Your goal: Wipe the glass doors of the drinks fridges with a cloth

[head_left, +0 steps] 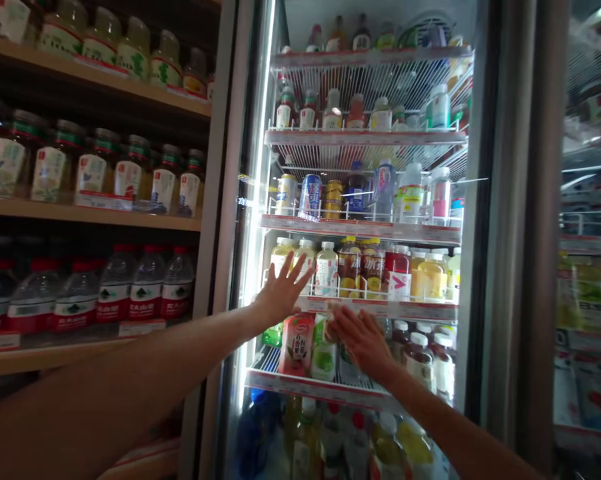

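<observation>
My left hand (280,293) is raised in front of the lit glass-door fridge, its fingers spread wide and nothing held in them. Behind its fingertips stand white-capped bottles (326,269) on a wire shelf. To the right and slightly lower, my right hand (361,337) reaches out with its fingers stretched forward, close together and blurred. A pale patch at its fingertips is too unclear to name. Near that hand are a green-and-white carton (324,353) and a red drink carton (296,345). Whether either hand touches the glass I cannot tell.
Wooden shelves (90,208) on the left carry rows of jars and red-capped water bottles (145,283). A metal door frame (220,200) separates them from the fridge. More bottles and cans fill the wire shelves (360,231). Another glass-fronted cooler (588,267) stands at the right.
</observation>
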`<state>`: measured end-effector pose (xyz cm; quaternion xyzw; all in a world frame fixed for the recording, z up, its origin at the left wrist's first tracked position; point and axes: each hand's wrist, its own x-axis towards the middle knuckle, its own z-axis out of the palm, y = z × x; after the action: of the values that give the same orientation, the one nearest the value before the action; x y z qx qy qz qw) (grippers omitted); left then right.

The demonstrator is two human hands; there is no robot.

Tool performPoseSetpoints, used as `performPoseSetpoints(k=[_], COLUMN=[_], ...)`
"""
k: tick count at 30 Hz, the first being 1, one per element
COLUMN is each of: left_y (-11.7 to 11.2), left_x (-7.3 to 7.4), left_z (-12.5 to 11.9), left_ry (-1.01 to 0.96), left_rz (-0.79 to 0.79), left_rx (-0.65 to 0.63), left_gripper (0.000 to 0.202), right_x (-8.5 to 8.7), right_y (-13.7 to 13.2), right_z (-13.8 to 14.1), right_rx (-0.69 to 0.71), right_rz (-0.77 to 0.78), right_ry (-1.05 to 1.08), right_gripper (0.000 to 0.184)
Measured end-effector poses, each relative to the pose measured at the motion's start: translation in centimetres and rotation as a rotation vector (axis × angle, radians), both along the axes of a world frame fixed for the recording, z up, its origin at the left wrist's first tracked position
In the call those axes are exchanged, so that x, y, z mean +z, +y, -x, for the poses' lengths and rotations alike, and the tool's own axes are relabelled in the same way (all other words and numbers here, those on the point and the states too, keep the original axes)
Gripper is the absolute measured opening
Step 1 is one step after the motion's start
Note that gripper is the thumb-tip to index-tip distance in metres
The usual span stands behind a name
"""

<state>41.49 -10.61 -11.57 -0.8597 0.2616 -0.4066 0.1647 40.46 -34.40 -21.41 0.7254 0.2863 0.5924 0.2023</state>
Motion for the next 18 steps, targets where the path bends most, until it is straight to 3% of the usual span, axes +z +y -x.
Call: performPoseSetpoints(k=[4, 6, 9, 11, 13, 16, 18], left_y=[0.0, -0.1, -0.2, -0.3, -0.4, -0.5, -0.5], left_x=[-0.5, -0.8, -1.1, -1.3, -1.5, -1.9, -2.1], left_z=[0.1, 0.1, 0.1, 0.0, -0.1, -0.2, -0.2], left_ry=[-0.013, -0.015, -0.026, -0.030, -0.024, -0.009, -0.002], left_rz=[-0.005, -0.008, -0.003, -0.003, -0.005, 0.002, 0.007], left_rx=[-0.003, 0.003, 0.010, 0.012, 0.014, 0.019, 0.013], left_gripper=[0.095, 0.095, 0.094, 0.094, 0.094, 0.094, 0.096], right_x=[4.8, 4.2, -0.1, -1.9, -1.3, 1.4, 1.9], right_y=[-1.4, -1.5, -1.5, -2.3, -4.2, -7.7, -9.2], right_z=[-0.2, 0.0, 0.6, 1.1, 1.3, 1.5, 1.7], right_rx=[-0.044, -0.043, -0.015, -0.001, -0.016, -0.057, -0.071], right_rz=[-0.364, -0.348, -0.099, 0.011, -0.081, -0.422, -0.534], right_ry=[-0.196, -0.171, -0.008, 0.048, -0.011, -0.225, -0.307], right_gripper=[0.061, 0.063, 0.061, 0.059, 0.059, 0.060, 0.062])
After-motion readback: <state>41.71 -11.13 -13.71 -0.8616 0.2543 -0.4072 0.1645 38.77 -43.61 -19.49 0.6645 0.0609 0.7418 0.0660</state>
